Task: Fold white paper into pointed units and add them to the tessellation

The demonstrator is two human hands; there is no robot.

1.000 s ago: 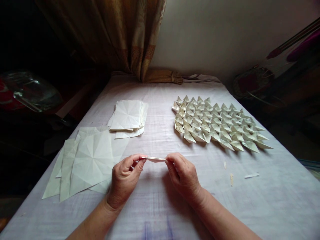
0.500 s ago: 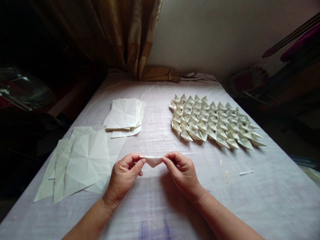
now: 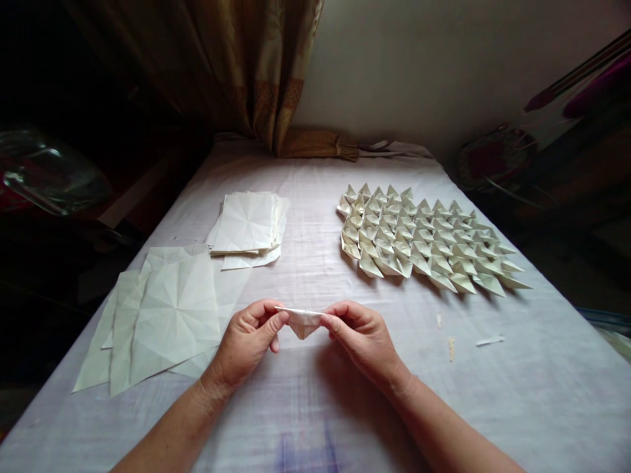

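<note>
Between my two hands is a small folded piece of paper (image 3: 303, 322), held above the cloth near the middle of the view. It has a long straight upper edge and narrows to a point below. My left hand (image 3: 249, 338) pinches its left end between thumb and fingers. At the opposite end, the thumb and fingers of my right hand (image 3: 362, 338) grip it the same way. To the right, several folded paper boats (image 3: 428, 243) stand in close rows. Creased paper sheets (image 3: 177, 309) lie overlapping by my left hand.
Behind the loose sheets is a neat stack of creased paper (image 3: 246, 220). Small paper scraps (image 3: 490, 341) lie to the right. A pale cloth (image 3: 315, 177) covers the table. A brown curtain (image 3: 276, 72) hangs down to its far edge.
The folded paper has tilted so that more of its pointed lower part shows. My hands keep their hold at both ends. The whole view has shifted slightly.
</note>
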